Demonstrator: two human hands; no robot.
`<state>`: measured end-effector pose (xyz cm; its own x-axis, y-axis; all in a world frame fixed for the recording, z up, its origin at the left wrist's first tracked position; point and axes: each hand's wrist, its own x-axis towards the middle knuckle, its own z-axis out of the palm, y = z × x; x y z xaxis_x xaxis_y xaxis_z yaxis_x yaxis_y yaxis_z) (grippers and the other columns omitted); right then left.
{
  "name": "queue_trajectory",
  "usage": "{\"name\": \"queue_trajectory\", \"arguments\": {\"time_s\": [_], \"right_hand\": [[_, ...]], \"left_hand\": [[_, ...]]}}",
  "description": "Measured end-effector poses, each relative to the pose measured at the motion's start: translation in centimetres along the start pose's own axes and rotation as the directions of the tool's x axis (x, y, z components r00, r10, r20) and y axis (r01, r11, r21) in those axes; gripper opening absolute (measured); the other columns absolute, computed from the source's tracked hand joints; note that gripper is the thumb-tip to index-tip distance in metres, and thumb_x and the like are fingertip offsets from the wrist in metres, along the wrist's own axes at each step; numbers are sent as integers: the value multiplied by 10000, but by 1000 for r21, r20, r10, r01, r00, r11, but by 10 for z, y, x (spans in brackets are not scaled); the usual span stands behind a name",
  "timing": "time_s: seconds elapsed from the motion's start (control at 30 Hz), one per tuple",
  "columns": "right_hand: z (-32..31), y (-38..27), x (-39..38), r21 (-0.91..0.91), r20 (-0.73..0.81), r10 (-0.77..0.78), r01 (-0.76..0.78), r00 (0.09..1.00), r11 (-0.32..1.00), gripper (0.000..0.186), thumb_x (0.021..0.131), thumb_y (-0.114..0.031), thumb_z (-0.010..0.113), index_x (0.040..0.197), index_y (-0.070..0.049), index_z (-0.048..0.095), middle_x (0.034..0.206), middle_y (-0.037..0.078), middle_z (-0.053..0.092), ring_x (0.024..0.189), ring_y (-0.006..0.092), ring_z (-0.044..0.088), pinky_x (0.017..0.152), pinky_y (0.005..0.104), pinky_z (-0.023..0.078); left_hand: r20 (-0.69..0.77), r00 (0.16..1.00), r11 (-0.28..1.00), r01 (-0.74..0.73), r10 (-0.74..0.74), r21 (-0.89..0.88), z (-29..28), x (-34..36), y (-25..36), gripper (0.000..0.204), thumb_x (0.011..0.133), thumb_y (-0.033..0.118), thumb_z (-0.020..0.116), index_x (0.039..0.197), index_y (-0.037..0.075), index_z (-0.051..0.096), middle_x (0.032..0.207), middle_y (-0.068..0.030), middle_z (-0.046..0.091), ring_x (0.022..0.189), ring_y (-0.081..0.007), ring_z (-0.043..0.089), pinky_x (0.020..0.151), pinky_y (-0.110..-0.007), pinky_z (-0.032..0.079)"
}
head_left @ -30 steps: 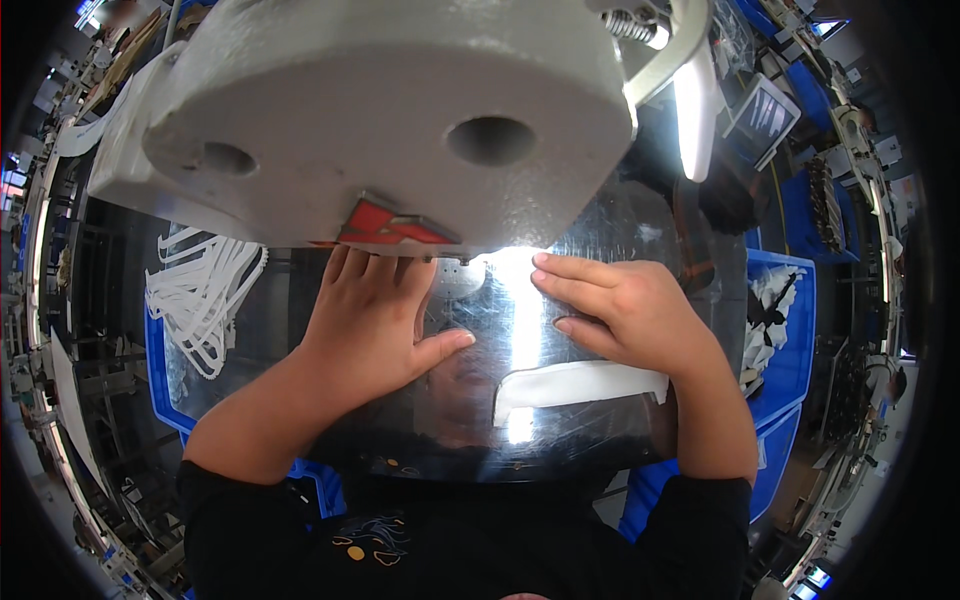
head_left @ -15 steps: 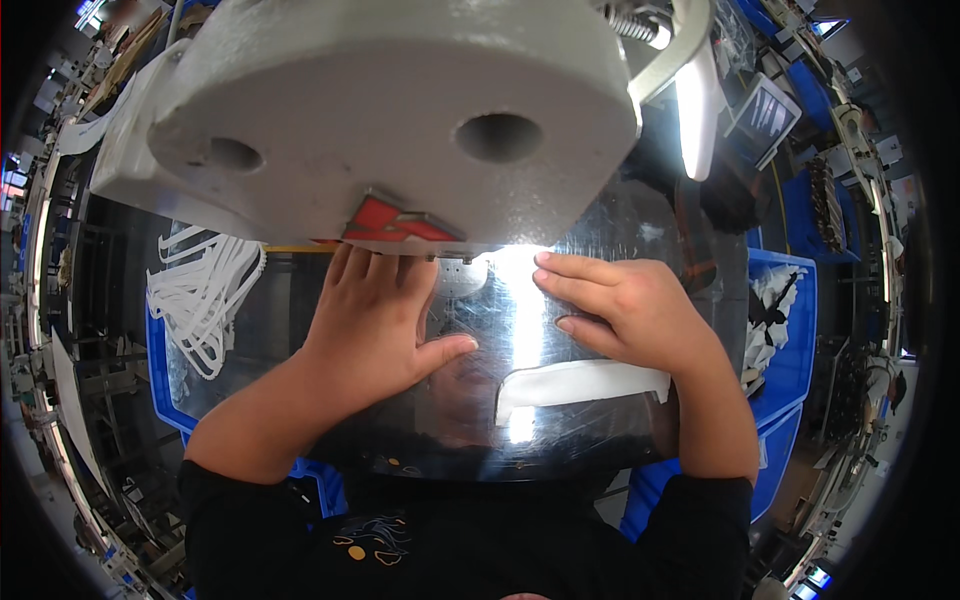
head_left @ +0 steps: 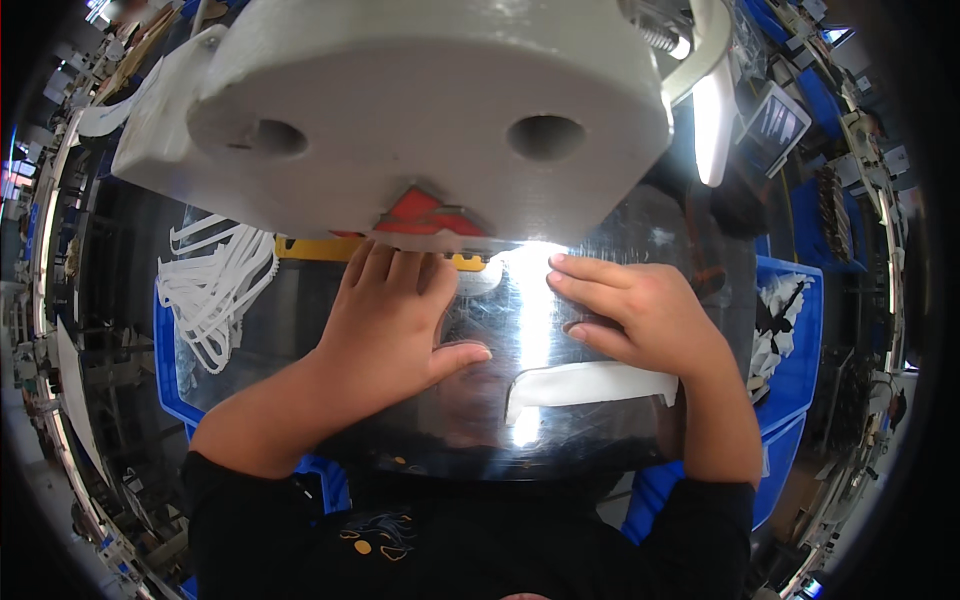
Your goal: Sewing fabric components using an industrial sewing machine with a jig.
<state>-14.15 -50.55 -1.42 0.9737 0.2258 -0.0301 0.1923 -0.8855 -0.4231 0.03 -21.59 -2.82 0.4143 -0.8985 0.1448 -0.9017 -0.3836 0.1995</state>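
Note:
Under the grey-white head of an industrial sewing machine (head_left: 390,130), my left hand (head_left: 395,310) lies with fingers stretched forward and thumb out to the right. Its fingertips are close to the machine's lower edge, over a yellow strip (head_left: 325,250) with notches, part of which the hand and machine hide. My right hand (head_left: 640,310) rests on the shiny table, fingers extended toward the bright spot by the needle area, nothing seen in it. Just in front of it lies a curved white fabric piece (head_left: 590,388). The needle itself is hidden behind the machine head.
A pile of white curved strips (head_left: 220,285) lies at the left, by a blue bin (head_left: 180,405). On the right, another blue bin (head_left: 800,350) contains white and black scraps. A lit white lamp (head_left: 712,130) and a tablet-like screen (head_left: 778,125) stand at the back right.
The view has shifted slightly, so machine and table sit a little farther right. More of the yellow strip shows on both sides of my left hand. Both hands keep nearly the same pose.

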Motion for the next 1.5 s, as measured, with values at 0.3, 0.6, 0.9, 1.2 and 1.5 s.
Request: {"name": "queue_trajectory", "arguments": {"time_s": [0.3,0.6,0.9,1.2,1.5], "right_hand": [[-19,-8,-17,121,210,-70,45,975,992,409,816,-363,924,1035,-100,700,950,90,653,823,334,694,722,449,549],[-3,-19,-13,106,194,-122,103,973,989,411,810,-362,912,1026,-80,705,898,88,699,839,332,709,730,448,564],[6,-22,-8,79,46,-144,140,988,987,356,885,-368,883,884,-87,665,809,82,640,728,311,684,631,429,537],[17,-1,-6,79,-180,-93,109,979,991,321,906,-304,875,788,-91,665,739,74,606,641,290,648,578,411,503],[21,9,-5,42,-289,-38,52,956,998,295,893,-250,886,772,-90,671,717,73,606,621,281,645,563,406,492]], "left_hand": [[40,999,999,-36,35,29,-3,-7,11,878,863,671,820,1350,-33,625,1396,-347,548,1302,-513,573,1156,-614,461],[112,985,992,-125,128,-29,-1,-4,18,964,937,723,729,1518,-37,607,1440,-397,558,1382,-546,544,1222,-631,418],[143,974,982,-161,173,-96,4,-4,18,970,920,726,737,1598,52,572,1613,-368,467,1506,-505,468,1265,-674,316],[199,965,982,-149,170,-115,-1,-2,20,937,922,728,728,1613,114,579,1649,-336,446,1522,-479,467,1268,-684,285],[145,970,980,-186,195,-75,4,-3,13,868,923,693,746,1574,131,626,1623,-302,497,1468,-453,523,1231,-672,334]]}}
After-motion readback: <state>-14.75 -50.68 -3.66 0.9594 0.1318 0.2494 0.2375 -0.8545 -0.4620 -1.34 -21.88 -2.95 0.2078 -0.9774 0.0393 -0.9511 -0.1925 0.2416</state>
